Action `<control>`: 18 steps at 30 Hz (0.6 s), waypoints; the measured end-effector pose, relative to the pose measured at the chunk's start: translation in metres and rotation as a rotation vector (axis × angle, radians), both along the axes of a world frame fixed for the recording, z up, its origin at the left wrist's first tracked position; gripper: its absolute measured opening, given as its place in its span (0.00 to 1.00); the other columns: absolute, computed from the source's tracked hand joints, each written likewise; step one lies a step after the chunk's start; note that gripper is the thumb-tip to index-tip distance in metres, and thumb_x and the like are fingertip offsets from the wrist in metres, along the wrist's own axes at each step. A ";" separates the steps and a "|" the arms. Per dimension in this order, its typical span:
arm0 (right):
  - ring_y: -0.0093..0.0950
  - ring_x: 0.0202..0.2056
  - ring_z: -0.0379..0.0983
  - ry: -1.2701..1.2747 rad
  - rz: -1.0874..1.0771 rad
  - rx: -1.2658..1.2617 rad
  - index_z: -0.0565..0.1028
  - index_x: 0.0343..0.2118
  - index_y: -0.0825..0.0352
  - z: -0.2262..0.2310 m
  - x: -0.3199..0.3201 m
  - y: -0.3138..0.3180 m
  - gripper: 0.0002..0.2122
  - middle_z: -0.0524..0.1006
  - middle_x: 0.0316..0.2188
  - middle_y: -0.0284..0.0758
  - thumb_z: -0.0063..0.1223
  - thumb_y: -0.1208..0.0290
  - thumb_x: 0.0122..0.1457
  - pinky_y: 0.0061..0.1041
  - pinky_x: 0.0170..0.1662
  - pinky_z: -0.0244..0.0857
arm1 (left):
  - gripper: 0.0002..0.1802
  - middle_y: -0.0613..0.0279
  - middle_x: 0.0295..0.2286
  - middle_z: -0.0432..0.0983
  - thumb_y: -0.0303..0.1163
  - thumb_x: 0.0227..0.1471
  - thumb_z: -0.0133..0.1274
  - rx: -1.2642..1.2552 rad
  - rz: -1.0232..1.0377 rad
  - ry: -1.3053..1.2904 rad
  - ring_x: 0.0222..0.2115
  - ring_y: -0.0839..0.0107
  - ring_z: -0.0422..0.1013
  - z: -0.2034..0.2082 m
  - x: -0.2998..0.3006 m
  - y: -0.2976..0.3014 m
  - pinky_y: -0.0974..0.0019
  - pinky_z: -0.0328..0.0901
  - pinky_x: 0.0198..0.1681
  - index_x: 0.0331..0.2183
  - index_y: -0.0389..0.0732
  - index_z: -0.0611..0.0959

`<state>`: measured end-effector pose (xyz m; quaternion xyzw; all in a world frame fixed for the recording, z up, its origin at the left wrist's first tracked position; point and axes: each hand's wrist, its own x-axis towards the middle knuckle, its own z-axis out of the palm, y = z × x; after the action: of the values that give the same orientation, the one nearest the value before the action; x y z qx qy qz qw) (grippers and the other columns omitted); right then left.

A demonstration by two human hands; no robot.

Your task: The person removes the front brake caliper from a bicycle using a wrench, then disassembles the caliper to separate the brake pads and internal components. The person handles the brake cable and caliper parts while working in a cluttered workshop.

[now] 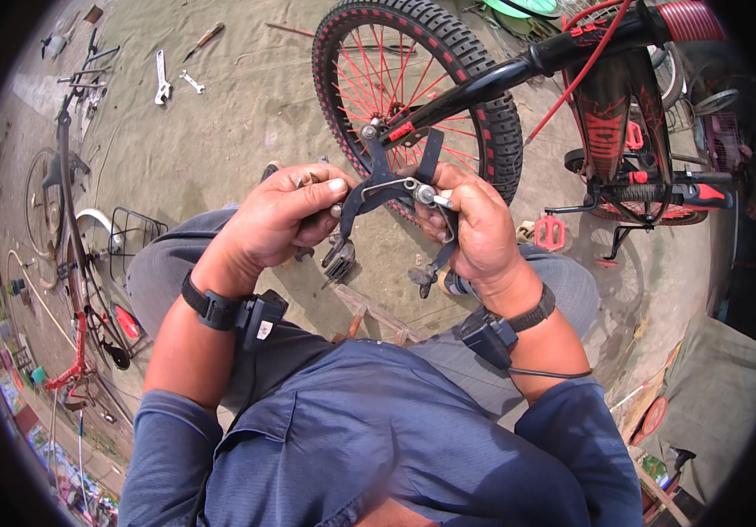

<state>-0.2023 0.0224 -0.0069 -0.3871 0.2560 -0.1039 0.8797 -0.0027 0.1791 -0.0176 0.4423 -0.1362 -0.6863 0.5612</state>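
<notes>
Both hands hold a black bicycle caliper brake (356, 208) in front of my lap. It has curved arms, a bright metal spring and a bolt in the middle, with dark brake pads (339, 261) hanging at its lower ends. My left hand (281, 215) is closed, pinching its left side between thumb and fingers. On the right side, my right hand (488, 228) is closed round the other arm, its thumb beside the silvery bolt (426, 194). Just beyond the brake stands a knobbly front wheel (494, 88) with red spokes, fixed in a black fork (466, 90).
The black and red bike frame (602, 132) fills the upper right, with a red pedal (549, 233) near my right knee. An adjustable wrench (162, 79), a small spanner (191, 83) and a screwdriver (206, 39) lie on the ground cloth. Bike parts and a wire basket (139, 235) are at left.
</notes>
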 end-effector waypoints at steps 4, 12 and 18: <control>0.18 0.23 0.59 0.003 -0.009 -0.033 0.74 0.46 0.75 -0.002 0.001 -0.002 0.20 0.70 0.25 0.30 0.34 0.74 0.55 0.18 0.27 0.54 | 0.14 0.69 0.21 0.69 0.36 0.63 0.51 -0.026 0.012 0.052 0.15 0.85 0.54 0.003 -0.001 0.002 0.78 0.46 0.16 0.43 0.35 0.79; 0.17 0.22 0.58 -0.020 -0.052 -0.008 0.75 0.47 0.74 -0.006 0.001 -0.006 0.20 0.69 0.24 0.30 0.34 0.74 0.57 0.17 0.26 0.53 | 0.14 0.69 0.21 0.68 0.38 0.64 0.51 -0.095 -0.012 0.040 0.16 0.85 0.55 0.003 -0.003 0.001 0.78 0.49 0.18 0.40 0.34 0.78; 0.15 0.22 0.58 -0.035 0.008 -0.103 0.74 0.50 0.72 -0.005 -0.002 -0.011 0.19 0.70 0.27 0.28 0.39 0.72 0.58 0.15 0.27 0.54 | 0.15 0.73 0.19 0.64 0.41 0.66 0.49 -0.103 -0.096 -0.167 0.16 0.85 0.54 0.005 -0.007 0.000 0.77 0.49 0.19 0.36 0.37 0.77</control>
<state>-0.2039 0.0118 -0.0123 -0.4312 0.2332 -0.1200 0.8633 -0.0098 0.1794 -0.0125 0.4617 -0.2386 -0.6650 0.5363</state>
